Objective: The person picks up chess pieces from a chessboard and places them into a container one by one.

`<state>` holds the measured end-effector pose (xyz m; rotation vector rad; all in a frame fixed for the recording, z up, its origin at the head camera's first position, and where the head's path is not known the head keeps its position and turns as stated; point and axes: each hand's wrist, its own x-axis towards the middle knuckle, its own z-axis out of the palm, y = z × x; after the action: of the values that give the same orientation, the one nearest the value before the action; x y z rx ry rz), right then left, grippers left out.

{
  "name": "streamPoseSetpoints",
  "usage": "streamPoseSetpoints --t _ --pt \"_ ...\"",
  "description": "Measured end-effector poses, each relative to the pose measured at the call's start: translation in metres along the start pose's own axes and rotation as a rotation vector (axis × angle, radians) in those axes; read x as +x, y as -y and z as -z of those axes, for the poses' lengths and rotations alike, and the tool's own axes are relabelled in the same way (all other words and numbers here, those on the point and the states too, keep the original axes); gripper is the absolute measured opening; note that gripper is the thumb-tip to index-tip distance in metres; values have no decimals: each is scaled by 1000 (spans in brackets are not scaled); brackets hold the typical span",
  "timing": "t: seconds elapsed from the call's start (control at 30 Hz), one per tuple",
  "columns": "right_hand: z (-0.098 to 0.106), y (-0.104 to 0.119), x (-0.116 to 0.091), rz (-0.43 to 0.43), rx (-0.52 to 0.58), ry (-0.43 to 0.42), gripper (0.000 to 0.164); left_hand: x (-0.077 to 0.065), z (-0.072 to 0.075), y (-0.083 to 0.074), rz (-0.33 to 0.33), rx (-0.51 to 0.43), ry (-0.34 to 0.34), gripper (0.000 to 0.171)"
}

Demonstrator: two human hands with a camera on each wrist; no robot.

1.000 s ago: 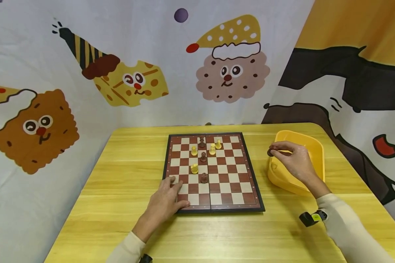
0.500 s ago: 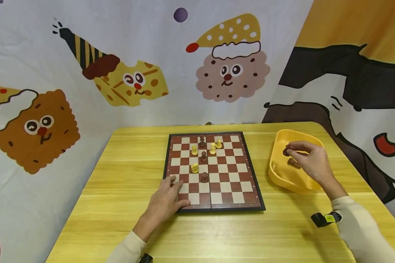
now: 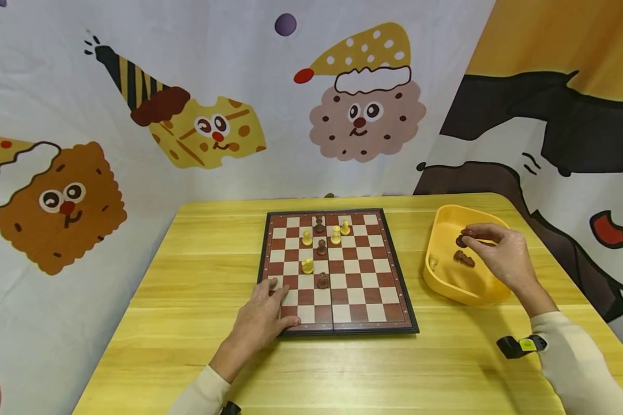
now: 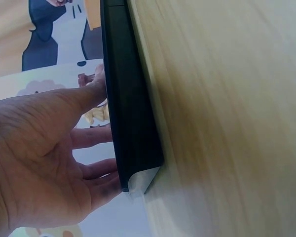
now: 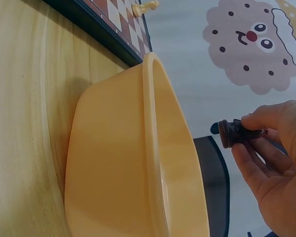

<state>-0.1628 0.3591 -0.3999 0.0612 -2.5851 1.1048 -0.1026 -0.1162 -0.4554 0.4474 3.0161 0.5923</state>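
Note:
Over the yellow plastic tub (image 3: 449, 293), my right hand (image 3: 503, 259) pinches a dark brown chess piece (image 5: 233, 133) between thumb and fingers. The piece is held above the tub's rim; its upper part is hidden by the fingers. Inside the tub lie another brown chess piece (image 3: 464, 258) and a pale yellow one (image 3: 433, 263). My left hand (image 3: 256, 320) rests on the near left corner of the chessboard (image 3: 366, 297), fingers spread loosely and thumb along the front edge. On the board stand several yellow pieces (image 3: 336, 235) and brown pieces (image 3: 321, 248).
Board and tub share a wooden table (image 3: 202, 248), the tub to the board's right with a strip of tabletop between them. Behind the table hangs a curtain (image 3: 228, 52) with cartoon prints. The board has a raised black edge (image 4: 130, 98).
My right hand has moved right, from the tub's left rim to above its inside, still pinching the brown piece. The brown piece lying in the tub has come into view. My left hand stays put.

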Motion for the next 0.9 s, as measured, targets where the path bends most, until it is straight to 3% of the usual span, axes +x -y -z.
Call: streamPoseSetpoints --t 0.63,0.9 --pt "9 -2 0 -39 18 -46 29 -2 1 -2 -23 38 1 73" --pt "10 -2 1 -47 11 -24 31 -3 1 -1 -26 39 -1 73"
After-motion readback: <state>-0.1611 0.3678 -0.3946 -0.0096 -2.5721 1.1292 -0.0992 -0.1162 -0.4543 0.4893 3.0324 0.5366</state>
